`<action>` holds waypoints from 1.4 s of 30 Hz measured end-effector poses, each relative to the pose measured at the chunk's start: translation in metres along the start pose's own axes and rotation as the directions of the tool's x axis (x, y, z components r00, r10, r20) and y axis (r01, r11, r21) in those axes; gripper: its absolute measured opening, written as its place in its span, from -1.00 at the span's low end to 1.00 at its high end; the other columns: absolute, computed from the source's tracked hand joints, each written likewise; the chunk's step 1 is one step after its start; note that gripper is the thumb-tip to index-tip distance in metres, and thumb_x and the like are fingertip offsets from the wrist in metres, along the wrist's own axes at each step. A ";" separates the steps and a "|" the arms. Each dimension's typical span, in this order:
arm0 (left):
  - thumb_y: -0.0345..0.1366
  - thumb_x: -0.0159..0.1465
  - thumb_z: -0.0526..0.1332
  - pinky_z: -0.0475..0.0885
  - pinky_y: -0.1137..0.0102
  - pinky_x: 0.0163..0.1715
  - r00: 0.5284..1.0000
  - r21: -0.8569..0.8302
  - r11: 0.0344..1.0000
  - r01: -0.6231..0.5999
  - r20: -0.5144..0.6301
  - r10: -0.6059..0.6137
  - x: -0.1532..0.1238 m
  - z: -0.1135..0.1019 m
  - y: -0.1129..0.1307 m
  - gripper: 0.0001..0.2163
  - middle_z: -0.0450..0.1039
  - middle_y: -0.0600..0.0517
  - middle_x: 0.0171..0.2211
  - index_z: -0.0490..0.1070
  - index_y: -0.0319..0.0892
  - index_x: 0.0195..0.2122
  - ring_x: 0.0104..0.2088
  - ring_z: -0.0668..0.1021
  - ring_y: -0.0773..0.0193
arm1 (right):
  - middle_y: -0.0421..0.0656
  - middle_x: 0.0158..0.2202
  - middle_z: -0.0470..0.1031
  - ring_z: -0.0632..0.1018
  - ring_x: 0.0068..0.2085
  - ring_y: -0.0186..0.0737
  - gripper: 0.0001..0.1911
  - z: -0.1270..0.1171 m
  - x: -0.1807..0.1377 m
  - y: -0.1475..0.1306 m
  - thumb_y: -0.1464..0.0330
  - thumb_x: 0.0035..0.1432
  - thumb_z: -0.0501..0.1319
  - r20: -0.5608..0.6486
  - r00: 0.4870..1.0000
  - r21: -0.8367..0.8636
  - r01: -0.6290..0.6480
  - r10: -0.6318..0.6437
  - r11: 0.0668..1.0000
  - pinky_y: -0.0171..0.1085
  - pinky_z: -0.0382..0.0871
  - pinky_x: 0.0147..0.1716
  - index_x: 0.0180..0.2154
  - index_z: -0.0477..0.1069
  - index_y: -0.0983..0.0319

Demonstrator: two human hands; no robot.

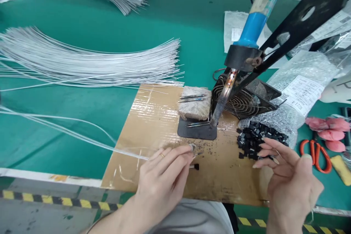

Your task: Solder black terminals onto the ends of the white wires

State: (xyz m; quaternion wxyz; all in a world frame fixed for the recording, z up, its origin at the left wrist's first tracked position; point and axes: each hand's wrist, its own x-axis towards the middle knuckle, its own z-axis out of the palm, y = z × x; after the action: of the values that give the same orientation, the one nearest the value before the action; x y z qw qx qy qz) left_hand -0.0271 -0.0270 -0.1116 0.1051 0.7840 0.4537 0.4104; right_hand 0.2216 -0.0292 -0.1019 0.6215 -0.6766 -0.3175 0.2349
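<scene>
My left hand (167,170) is closed, its fingers pinching the ends of a few white wires (128,153) over the cardboard. Bare-looking tips show just past the fingertips. Close below it, a small black connector (195,167) sits on a short end that comes out from under the hand. My right hand (287,175) is at the right, beside a pile of small black connectors (251,140). Its fingers are half curled around a thin silvery wire (279,153), whose loose tail shows near the wrist. Whether the fingertips touch a connector I cannot tell.
A blue-handled soldering iron (251,31) slants down in a black stand (304,18), tip over a dark pad (182,129). Behind are a worn sponge block (193,108) and a fan (238,98). White wire bundles (95,62), bubble-wrap bag (309,76) and orange-handled scissors (312,150) lie around.
</scene>
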 end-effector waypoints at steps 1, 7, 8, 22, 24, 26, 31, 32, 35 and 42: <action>-0.64 0.34 0.28 0.56 0.35 -0.15 0.999 -0.033 0.998 0.044 -0.002 -0.044 -0.005 0.003 -0.001 -0.81 0.68 -0.06 -0.16 0.54 -0.21 -0.16 -0.24 0.69 0.26 | 0.04 -0.22 0.66 0.58 -0.33 -0.13 -0.32 -0.003 0.001 0.003 -0.20 0.31 0.16 -0.006 1.000 -0.040 -0.021 0.021 0.999 -0.25 0.47 -0.64 -0.23 0.62 0.31; -0.53 0.35 0.28 0.62 0.26 -0.17 0.975 -0.158 0.965 0.209 0.109 -0.194 -0.005 -0.003 -0.002 -0.83 0.65 -0.10 -0.13 0.61 -0.13 -0.20 -0.17 0.68 0.14 | 0.01 -0.23 0.66 0.64 -0.29 -0.10 -0.28 0.000 -0.001 0.014 -0.24 0.31 0.10 0.056 0.996 -0.061 -0.062 0.065 0.996 -0.14 0.60 -0.43 -0.22 0.59 0.30; -0.50 0.36 0.28 0.62 0.24 -0.17 0.972 -0.161 0.962 0.219 0.128 -0.199 -0.001 -0.007 -0.003 -0.85 0.65 -0.10 -0.13 0.61 -0.12 -0.19 -0.15 0.68 0.12 | -0.03 -0.29 0.65 0.63 -0.34 -0.12 -0.27 0.001 -0.001 0.016 -0.25 0.29 0.11 0.067 0.996 -0.041 -0.064 0.067 0.997 -0.16 0.58 -0.44 -0.22 0.59 0.29; -0.29 0.41 0.12 0.43 -0.05 0.05 0.966 0.406 0.911 0.066 0.204 -0.161 0.108 -0.050 -0.159 -0.84 0.45 -0.26 -0.11 0.49 -0.17 -0.20 -0.03 0.49 -0.17 | -0.14 -0.49 0.58 0.53 -0.52 -0.24 -0.43 -0.001 -0.003 0.022 -0.07 0.38 0.21 0.076 0.997 -0.032 0.036 -0.034 0.999 -0.23 0.40 -0.52 -0.34 0.62 0.28; -0.28 0.40 0.13 0.43 -0.01 0.05 0.963 0.393 0.917 0.068 0.215 -0.164 0.107 -0.052 -0.164 -0.86 0.44 -0.21 -0.13 0.47 -0.15 -0.17 -0.05 0.48 -0.14 | -0.15 -0.49 0.58 0.54 -0.51 -0.24 -0.45 -0.001 -0.003 0.022 -0.06 0.37 0.23 0.068 0.997 -0.061 0.029 -0.025 0.998 -0.23 0.40 -0.50 -0.34 0.62 0.28; -0.25 0.39 0.16 0.42 0.01 0.07 0.964 0.391 0.916 0.087 0.200 -0.177 0.104 -0.054 -0.166 -0.87 0.44 -0.19 -0.13 0.45 -0.14 -0.13 -0.04 0.47 -0.12 | -0.16 -0.49 0.58 0.54 -0.50 -0.23 -0.46 -0.002 -0.003 0.022 -0.07 0.37 0.23 0.065 0.998 -0.094 0.005 0.001 0.996 -0.22 0.39 -0.47 -0.33 0.62 0.27; -0.17 0.40 0.21 0.35 -0.06 0.15 0.971 0.410 0.891 0.197 0.046 -0.236 0.098 -0.059 -0.179 -0.76 0.40 -0.23 -0.03 0.45 -0.18 -0.01 0.05 0.43 -0.18 | -0.16 -0.49 0.57 0.53 -0.47 -0.19 -0.46 -0.005 -0.004 0.021 -0.10 0.34 0.23 0.088 0.995 -0.164 -0.029 0.044 0.986 -0.19 0.38 -0.39 -0.32 0.63 0.23; -0.18 0.40 0.20 0.34 -0.06 0.15 0.969 0.403 0.890 0.215 0.024 -0.245 0.097 -0.061 -0.182 -0.79 0.41 -0.22 -0.05 0.48 -0.16 -0.05 0.05 0.43 -0.16 | -0.16 -0.50 0.56 0.53 -0.47 -0.19 -0.46 -0.005 -0.005 0.021 -0.11 0.33 0.24 0.094 0.995 -0.175 -0.029 0.046 0.984 -0.18 0.38 -0.38 -0.32 0.63 0.22; -0.19 0.39 0.21 0.39 0.01 0.10 0.966 0.356 0.903 0.242 -0.001 -0.258 0.097 -0.067 -0.187 -0.85 0.45 -0.13 -0.17 0.52 -0.09 -0.25 -0.03 0.47 -0.09 | -0.15 -0.52 0.56 0.52 -0.48 -0.18 -0.43 -0.004 -0.005 0.019 -0.15 0.29 0.25 0.081 0.996 -0.185 -0.030 0.045 0.982 -0.18 0.39 -0.38 -0.34 0.62 0.22; -0.11 0.32 0.31 0.42 0.08 0.09 0.963 0.219 0.937 0.271 -0.046 -0.267 0.091 -0.082 -0.168 -0.83 0.65 -0.05 -0.19 0.57 0.00 -0.37 -0.09 0.57 -0.03 | -0.15 -0.52 0.57 0.53 -0.49 -0.21 -0.38 -0.001 -0.006 0.013 -0.22 0.20 0.29 0.062 0.996 -0.183 -0.046 0.058 0.982 -0.21 0.39 -0.41 -0.39 0.63 0.22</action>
State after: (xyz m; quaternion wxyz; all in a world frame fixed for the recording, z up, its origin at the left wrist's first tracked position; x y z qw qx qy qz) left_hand -0.1704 0.1239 -0.0994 0.0681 0.7183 0.6005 0.3446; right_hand 0.2199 -0.0341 -0.1151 0.5398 -0.7303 -0.3404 0.2436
